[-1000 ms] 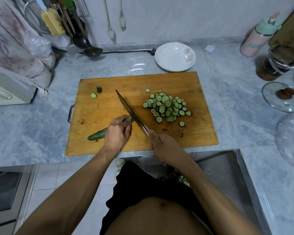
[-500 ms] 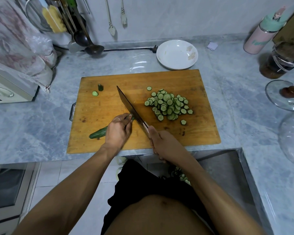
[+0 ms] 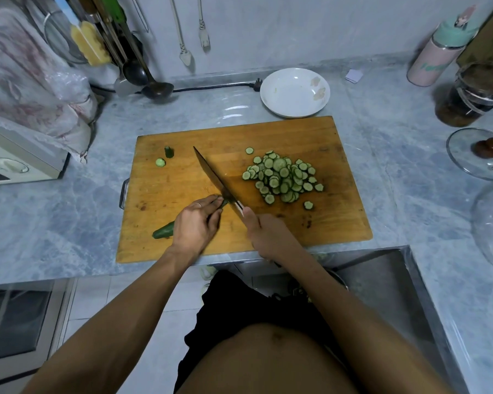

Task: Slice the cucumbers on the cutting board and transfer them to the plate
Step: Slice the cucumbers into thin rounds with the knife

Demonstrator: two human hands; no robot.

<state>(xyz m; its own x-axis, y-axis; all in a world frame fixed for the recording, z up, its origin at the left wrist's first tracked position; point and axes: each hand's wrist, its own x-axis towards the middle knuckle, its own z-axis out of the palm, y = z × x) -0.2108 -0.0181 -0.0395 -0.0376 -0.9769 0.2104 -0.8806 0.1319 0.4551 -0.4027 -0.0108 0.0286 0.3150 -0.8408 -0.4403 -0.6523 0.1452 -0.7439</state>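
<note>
Here the cucumber (image 3: 163, 231) lies on the cutting board (image 3: 296, 137), long axis from 8 to 2 o'clock. Left hand (image 3: 195, 224) fingers are curled onto it; right hand (image 3: 268, 237) grips the knife (image 3: 215, 177), blade at the 2 o'clock end, nearest the left fingertips

Green cucumber (image 3: 163, 231) flat on wooden cutting board (image 3: 319, 137), slices (image 3: 282, 177) heaped, white plate (image 3: 293, 109) behind.

wooden cutting board (image 3: 268, 137), glossy marble counter (image 3: 69, 217)
</note>
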